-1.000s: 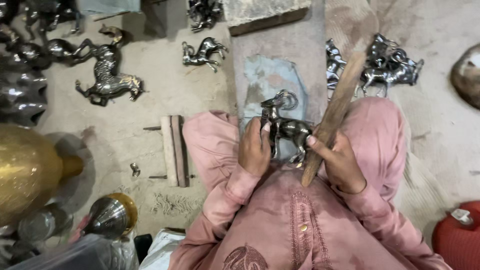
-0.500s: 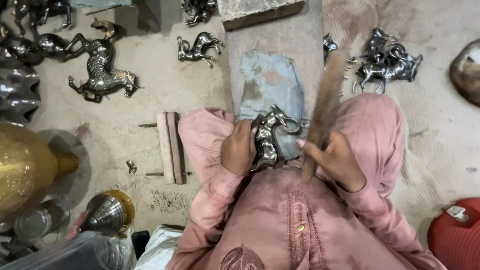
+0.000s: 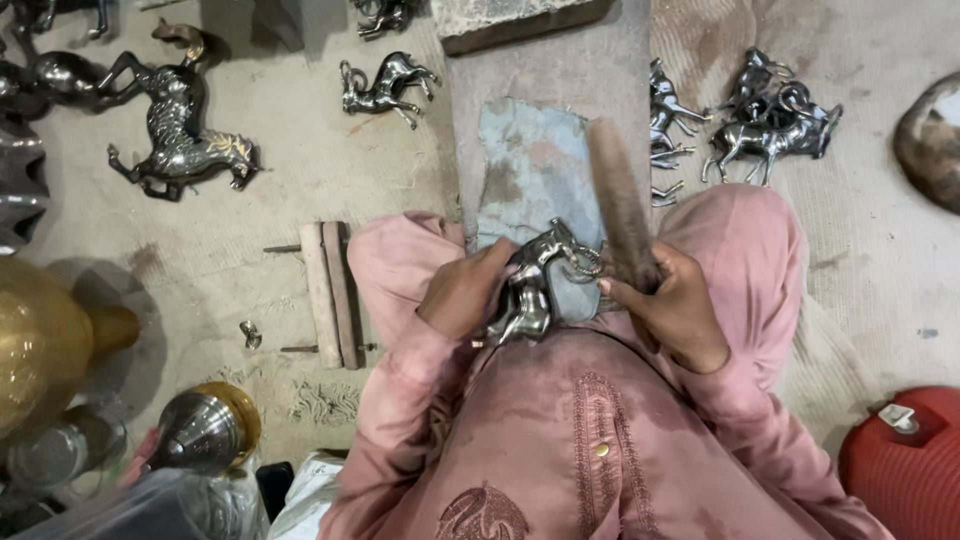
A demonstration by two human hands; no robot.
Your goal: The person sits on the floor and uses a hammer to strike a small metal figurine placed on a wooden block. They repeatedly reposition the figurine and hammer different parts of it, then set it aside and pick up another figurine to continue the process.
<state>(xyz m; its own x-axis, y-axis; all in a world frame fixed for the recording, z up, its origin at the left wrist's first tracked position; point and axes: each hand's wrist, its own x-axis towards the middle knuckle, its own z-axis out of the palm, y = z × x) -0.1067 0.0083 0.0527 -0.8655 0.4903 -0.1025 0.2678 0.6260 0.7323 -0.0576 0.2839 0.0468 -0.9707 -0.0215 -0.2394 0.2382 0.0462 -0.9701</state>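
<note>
My left hand [image 3: 462, 296] has its grip closed around a small silvery metal animal figurine [image 3: 540, 282], pressing it down on the blue-grey cloth [image 3: 530, 170] that covers the stone slab [image 3: 560, 75] between my knees. My right hand [image 3: 675, 310] grips a wooden stick [image 3: 620, 205] tight, its shaft blurred just beside the figurine's curled horns. Farther off on the floor lie more metal figurines: a cluster [image 3: 765, 120] to the right, a larger horse [image 3: 180, 130] to the left.
</note>
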